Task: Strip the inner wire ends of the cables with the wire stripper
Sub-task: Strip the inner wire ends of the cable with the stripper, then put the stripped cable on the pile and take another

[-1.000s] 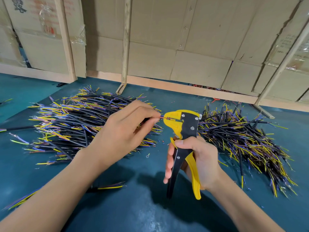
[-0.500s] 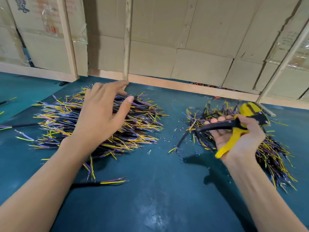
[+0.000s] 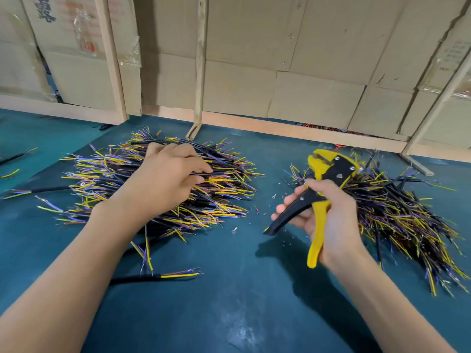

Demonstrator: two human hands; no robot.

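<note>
Yellow-and-black wire stripper (image 3: 328, 171), yellow handle nearest the palm. Black cables (image 3: 163, 189) under the left fingertips, ends yellow, purple, orange. Teal mat (image 3: 229, 289) beneath. Tan cardboard (image 3: 254, 59) beyond.

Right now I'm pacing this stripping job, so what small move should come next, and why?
Probably lift one cable out of the left pile and bring its end to the wire stripper. The left hand already pinches a black cable on top of that pile, while the right hand holds the stripper raised, its head empty.
</note>
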